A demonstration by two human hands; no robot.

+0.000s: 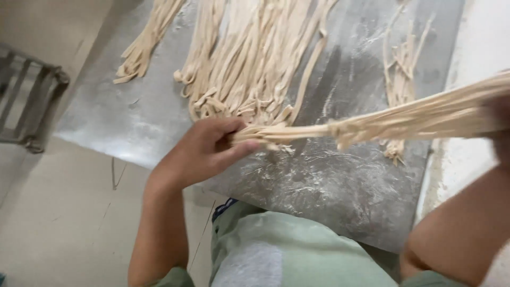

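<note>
We hold a bundle of dough strips [404, 119] stretched above the floured metal table [340, 196], its long axis running left to right, our left hand [204, 151] pinching one end shut and our right hand [499, 125] gripping the other at the frame's edge.

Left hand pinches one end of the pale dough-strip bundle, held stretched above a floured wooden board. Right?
Not wooden. The head view shows the left hand pinching the pale dough-strip bundle above a floured grey metal sheet; the rest holds.
</note>
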